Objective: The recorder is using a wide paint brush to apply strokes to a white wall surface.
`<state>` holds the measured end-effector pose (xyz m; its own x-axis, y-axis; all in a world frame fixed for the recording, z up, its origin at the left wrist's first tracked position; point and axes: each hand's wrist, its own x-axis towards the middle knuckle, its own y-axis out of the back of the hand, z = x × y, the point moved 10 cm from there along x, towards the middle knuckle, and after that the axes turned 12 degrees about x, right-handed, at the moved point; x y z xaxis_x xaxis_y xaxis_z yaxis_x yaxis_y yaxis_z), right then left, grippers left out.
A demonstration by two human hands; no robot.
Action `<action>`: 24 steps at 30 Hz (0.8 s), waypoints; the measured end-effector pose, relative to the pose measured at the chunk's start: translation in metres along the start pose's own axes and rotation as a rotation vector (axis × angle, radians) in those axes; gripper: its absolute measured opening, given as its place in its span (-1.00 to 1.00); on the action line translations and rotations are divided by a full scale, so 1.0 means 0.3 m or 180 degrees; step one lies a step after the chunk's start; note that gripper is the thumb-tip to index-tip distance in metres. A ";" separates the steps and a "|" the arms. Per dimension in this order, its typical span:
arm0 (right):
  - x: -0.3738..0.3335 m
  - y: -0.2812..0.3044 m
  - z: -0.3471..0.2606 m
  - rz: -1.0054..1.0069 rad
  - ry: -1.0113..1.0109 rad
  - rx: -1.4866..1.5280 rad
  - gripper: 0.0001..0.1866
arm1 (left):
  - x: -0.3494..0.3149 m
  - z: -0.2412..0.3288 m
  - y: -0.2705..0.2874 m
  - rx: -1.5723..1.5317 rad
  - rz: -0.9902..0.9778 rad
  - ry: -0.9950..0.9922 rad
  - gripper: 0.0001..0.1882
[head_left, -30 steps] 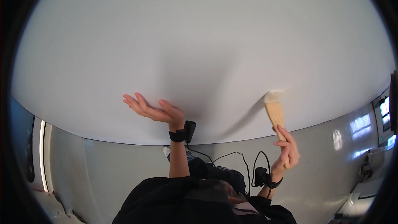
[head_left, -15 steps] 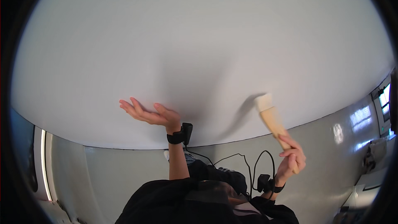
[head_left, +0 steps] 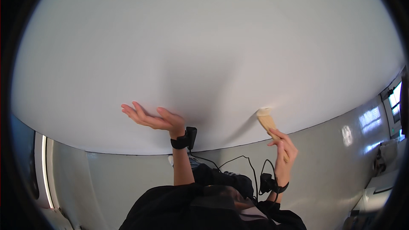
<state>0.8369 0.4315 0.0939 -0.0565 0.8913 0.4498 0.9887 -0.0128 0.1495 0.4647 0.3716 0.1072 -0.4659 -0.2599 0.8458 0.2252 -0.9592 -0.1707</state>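
A flat brush (head_left: 266,121) with a pale wooden handle and light bristles is gripped by my right hand (head_left: 284,147), its fingers wrapped round the handle. The bristle end meets the white wall (head_left: 204,25), or comes very close to it, and casts a shadow to its lower left. My left hand (head_left: 155,119) holds nothing. Its fingers are spread and stretched out to the left, palm turned upward, beside the wall; whether it touches the surface I cannot tell. Both wrists wear black straps with small black devices.
Black cables (head_left: 243,158) hang in loops between my two wrists. Below the wall's lower edge lies a grey, shiny floor (head_left: 128,174). A dark panel (head_left: 25,157) and a bright strip stand at far left. Bags and furniture (head_left: 385,157) line the far right, near a window.
My right hand has moved left, and the brush has swung slightly down and left, its bristles now lower on the wall. The left hand has barely shifted.
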 end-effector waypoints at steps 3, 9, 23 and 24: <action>-0.017 -0.019 0.076 -0.0217 -0.0458 0.0188 -0.69 | 0.004 -0.004 0.000 -0.0046 0.0026 0.0019 -0.37; -0.038 0.070 -0.020 0.0185 0.0204 0.0298 -0.47 | -0.005 -0.023 -0.003 -0.0049 0.0042 0.0000 -0.37; 0.026 0.018 -0.176 0.0255 0.1223 0.0053 -0.62 | -0.006 -0.030 0.005 -0.0003 0.0080 0.0034 -0.37; 0.015 0.015 -0.177 0.0233 0.1178 0.0064 -0.62 | -0.007 -0.025 0.004 0.0008 0.0078 0.0046 -0.37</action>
<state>0.8338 0.4115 0.1433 -0.0282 0.6642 0.7470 0.9943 -0.0583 0.0895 0.4596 0.3701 0.1015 -0.4726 -0.2850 0.8340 0.2389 -0.9523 -0.1901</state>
